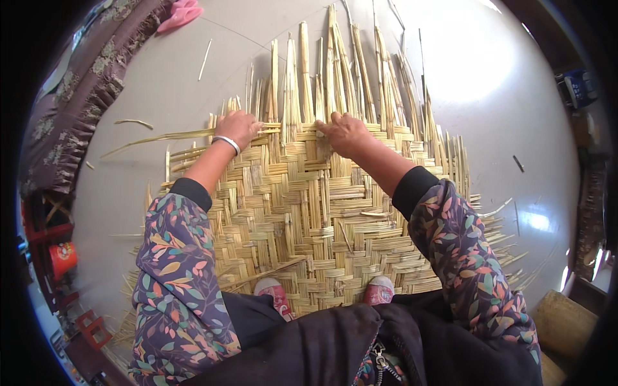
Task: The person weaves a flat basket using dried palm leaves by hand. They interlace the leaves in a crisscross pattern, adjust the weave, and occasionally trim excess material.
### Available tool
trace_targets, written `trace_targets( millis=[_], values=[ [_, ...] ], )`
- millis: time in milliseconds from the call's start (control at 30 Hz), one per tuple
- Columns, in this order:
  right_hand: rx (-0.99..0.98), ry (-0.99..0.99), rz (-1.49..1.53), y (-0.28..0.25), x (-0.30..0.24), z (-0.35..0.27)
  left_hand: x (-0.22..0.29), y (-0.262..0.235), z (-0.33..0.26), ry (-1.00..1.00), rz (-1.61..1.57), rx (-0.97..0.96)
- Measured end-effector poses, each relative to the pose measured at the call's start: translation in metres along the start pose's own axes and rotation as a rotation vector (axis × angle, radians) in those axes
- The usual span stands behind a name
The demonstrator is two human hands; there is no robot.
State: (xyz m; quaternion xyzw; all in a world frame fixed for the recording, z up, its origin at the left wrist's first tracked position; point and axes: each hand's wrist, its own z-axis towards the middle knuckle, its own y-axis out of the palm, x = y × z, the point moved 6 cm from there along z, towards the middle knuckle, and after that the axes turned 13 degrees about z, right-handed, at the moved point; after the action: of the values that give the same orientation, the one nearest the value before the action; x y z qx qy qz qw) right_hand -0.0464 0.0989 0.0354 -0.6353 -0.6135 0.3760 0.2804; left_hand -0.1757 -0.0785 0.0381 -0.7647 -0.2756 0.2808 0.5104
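A large mat of flat, straw-coloured split reeds, woven in a zigzag pattern, lies on the floor under me. My left hand is closed around a bundle of crosswise reed strips at the mat's far edge; their loose ends stick out to the left. To its right, my right hand has its fingers curled on the same far edge, gripping reeds there with the thumb toward the left. Unwoven upright reeds fan out beyond both hands. The fingertips are partly hidden.
My red shoes stand on the mat's near part. A fringed, flowered cloth hangs at the left, with a pink cloth beyond it. Loose reed bits are scattered over the pale floor. A red stool is at the lower left.
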Motion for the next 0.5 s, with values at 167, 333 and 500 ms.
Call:
trace_targets(
  millis=[167,333,500],
  values=[
    [0.046,0.084,0.017,0.002,0.003,0.000,0.003,0.007,0.014,0.037,-0.147,-0.145],
    [0.006,0.090,-0.037,0.000,-0.007,0.002,0.006,0.009,0.009,0.044,-0.139,-0.037],
    [-0.007,0.088,-0.017,0.003,-0.008,0.009,-0.009,0.021,0.010,0.057,-0.230,-0.005]
  ],
)
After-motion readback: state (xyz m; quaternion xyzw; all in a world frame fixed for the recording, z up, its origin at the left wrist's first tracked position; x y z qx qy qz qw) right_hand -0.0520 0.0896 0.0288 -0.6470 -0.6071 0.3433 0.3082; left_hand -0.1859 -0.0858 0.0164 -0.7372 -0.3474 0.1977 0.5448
